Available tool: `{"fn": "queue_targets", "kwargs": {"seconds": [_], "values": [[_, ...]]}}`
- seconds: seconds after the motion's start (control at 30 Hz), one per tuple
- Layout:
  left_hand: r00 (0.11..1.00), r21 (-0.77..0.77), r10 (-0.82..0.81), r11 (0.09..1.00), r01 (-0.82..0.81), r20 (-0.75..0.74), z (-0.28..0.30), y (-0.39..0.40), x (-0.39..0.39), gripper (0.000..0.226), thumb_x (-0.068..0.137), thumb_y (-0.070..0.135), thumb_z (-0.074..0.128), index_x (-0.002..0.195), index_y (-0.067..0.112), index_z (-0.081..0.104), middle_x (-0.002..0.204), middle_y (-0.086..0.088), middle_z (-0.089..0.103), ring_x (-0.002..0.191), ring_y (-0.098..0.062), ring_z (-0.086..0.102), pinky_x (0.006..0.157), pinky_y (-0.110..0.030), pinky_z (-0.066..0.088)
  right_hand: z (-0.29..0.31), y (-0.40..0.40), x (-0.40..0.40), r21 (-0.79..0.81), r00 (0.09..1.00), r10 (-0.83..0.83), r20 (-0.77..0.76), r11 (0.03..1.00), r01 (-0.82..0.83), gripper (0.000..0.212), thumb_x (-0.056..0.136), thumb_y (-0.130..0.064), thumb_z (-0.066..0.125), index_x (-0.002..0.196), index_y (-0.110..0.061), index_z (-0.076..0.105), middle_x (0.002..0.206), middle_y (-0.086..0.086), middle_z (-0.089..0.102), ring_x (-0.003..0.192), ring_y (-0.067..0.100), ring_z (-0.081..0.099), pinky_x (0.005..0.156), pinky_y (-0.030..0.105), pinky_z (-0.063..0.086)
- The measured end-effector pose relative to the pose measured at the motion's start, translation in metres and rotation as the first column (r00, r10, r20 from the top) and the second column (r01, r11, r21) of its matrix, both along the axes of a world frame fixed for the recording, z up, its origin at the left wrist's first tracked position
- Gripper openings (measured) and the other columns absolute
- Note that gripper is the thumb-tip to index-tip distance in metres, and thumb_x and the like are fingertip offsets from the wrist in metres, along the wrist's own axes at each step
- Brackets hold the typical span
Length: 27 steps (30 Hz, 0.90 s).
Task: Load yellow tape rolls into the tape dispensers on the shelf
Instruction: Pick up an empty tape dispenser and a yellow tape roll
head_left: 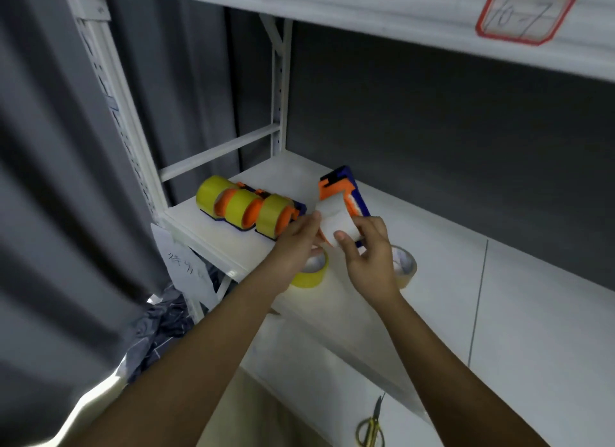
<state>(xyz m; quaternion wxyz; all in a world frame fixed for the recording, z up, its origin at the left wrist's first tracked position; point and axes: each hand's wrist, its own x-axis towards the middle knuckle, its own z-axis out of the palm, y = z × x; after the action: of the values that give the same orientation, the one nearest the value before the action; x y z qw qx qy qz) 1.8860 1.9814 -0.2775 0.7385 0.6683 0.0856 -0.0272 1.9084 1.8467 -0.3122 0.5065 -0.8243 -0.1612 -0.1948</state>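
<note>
Holding the pale tape roll against the orange-and-blue dispenser with fingertips only risks a slip, or the roll seating skewed on the hub. The right hand curls around the roll, thumb on its near face; the left hand touches the roll's left edge with extended fingers. Left of this dispenser stand three loaded dispensers. A loose yellow roll lies below it, under the left hand, liable to be knocked off the shelf.
</note>
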Motion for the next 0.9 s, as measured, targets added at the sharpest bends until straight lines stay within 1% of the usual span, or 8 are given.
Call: {"fn": "queue_targets", "kwargs": {"seconds": [0.1,0.2,0.3,0.37,0.57,0.77,0.83,0.9], "values": [[0.998,-0.328,0.050,0.944,-0.036,0.031,0.012,0.003,-0.006,0.038,0.102,0.025,0.036,0.130,0.004,0.049,0.119,-0.013,0.061,0.104,-0.022,0.060,0.090,-0.033,0.051,0.006,0.008,-0.009,0.028,0.994,0.084,0.069,0.996,-0.086,0.024,0.084,-0.024,0.069,0.103,-0.016,0.059,0.111,-0.004,0.044,0.101,0.007,0.049,0.083,0.021,0.045],[0.991,-0.378,0.104,0.923,-0.067,0.079,0.019,0.009,-0.010,0.031,0.102,0.022,0.037,0.122,0.006,0.053,0.117,-0.014,0.062,0.103,-0.023,0.061,0.093,-0.036,0.050,0.012,0.010,-0.012,0.102,0.984,0.138,0.113,0.984,-0.149,0.041,0.078,-0.025,0.073,0.111,-0.025,0.049,0.118,-0.005,0.041,0.108,0.002,0.047,0.086,0.023,0.048],[0.982,-0.370,0.133,0.926,-0.075,0.135,0.026,0.016,-0.012,0.025,0.101,0.021,0.037,0.106,0.013,0.060,0.102,-0.005,0.070,0.092,-0.017,0.067,0.081,-0.030,0.055,0.030,0.013,-0.011,0.316,0.958,0.255,-0.134,0.927,-0.203,0.060,0.082,-0.031,0.070,0.130,-0.038,0.035,0.128,-0.016,0.038,0.115,-0.007,0.045,0.086,0.014,0.049],[0.977,-0.383,0.143,0.921,-0.073,0.157,0.031,0.023,-0.013,0.025,0.102,0.021,0.036,0.100,0.016,0.060,0.093,-0.001,0.071,0.083,-0.013,0.069,0.069,-0.024,0.057,0.042,0.015,-0.007,0.433,0.889,0.376,-0.260,0.869,-0.240,0.054,0.088,-0.034,0.061,0.136,-0.037,0.036,0.126,-0.022,0.045,0.110,-0.010,0.049,0.077,0.009,0.049],[0.956,-0.328,0.241,0.928,-0.178,0.164,0.032,0.034,-0.010,0.029,0.101,0.023,0.034,0.092,0.019,0.062,0.083,0.003,0.072,0.084,-0.014,0.065,0.077,-0.030,0.052,0.064,0.018,0.005,0.376,0.790,0.464,-0.400,0.870,-0.320,0.034,0.099,-0.027,0.043,0.127,-0.013,0.055,0.122,0.008,0.062,0.113,0.024,0.060,0.096,0.041,0.050],[0.920,-0.379,0.318,0.900,-0.217,0.230,0.037,0.033,-0.008,0.031,0.100,0.020,0.036,0.081,0.018,0.059,0.066,0.008,0.071,0.063,-0.005,0.067,0.062,-0.023,0.053,0.064,0.029,-0.001,0.775,0.456,0.752,-0.476,0.603,-0.187,0.061,0.086,-0.053,0.048,0.137,-0.020,0.041,0.133,0.011,0.054,0.110,0.030,0.062,0.090,0.051,0.051],[0.920,-0.456,0.327,0.867,-0.202,0.215,0.039,0.027,-0.009,0.029,0.100,0.021,0.037,0.083,0.015,0.060,0.065,0.004,0.072,0.062,-0.007,0.069,0.056,-0.020,0.054,0.064,0.037,-0.005,0.818,0.475,0.770,-0.427,0.552,-0.161,0.071,0.078,-0.055,0.054,0.139,-0.022,0.038,0.137,0.011,0.051,0.113,0.032,0.060,0.088,0.053,0.052],[0.927,-0.470,0.325,0.858,-0.207,0.185,0.041,0.021,-0.010,0.029,0.099,0.022,0.038,0.086,0.013,0.061,0.068,0.000,0.073,0.065,-0.011,0.069,0.054,-0.020,0.054,0.063,0.044,-0.006,0.829,0.578,0.721,-0.381,0.544,-0.133,0.070,0.075,-0.053,0.057,0.137,-0.023,0.042,0.136,0.011,0.051,0.117,0.032,0.057,0.081,0.048,0.056]]}}
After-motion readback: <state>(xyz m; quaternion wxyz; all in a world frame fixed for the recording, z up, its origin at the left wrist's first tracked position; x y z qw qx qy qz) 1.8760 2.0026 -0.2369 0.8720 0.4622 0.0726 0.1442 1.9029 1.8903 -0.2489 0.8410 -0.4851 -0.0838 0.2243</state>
